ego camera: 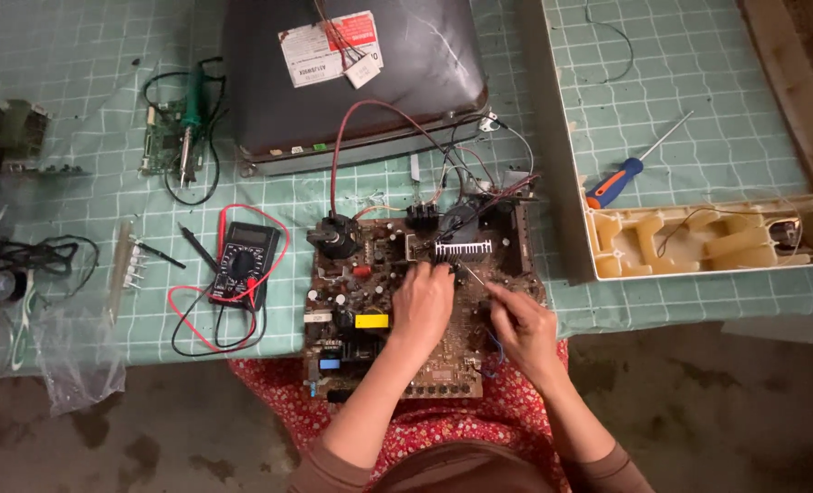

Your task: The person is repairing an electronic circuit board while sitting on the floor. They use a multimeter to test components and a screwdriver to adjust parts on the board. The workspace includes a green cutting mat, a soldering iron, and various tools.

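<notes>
A brown circuit board (361,301) crowded with components lies at the table's front edge and over my lap. My left hand (422,306) rests on the middle of the board, fingers curled down onto it near a finned metal heat sink (464,247). My right hand (522,329) hovers over the board's right part and pinches a thin metal tool (473,275) whose tip points toward the heat sink. Red and black wires (338,155) run from the board up to a dark picture tube (351,73) lying behind it.
A black multimeter (242,263) with red and black leads lies left of the board. A green soldering iron (190,119) and small board sit farther back. An orange-and-blue screwdriver (624,175) lies inside a cream plastic casing (698,239) at right. A clear bag (73,361) hangs off the left edge.
</notes>
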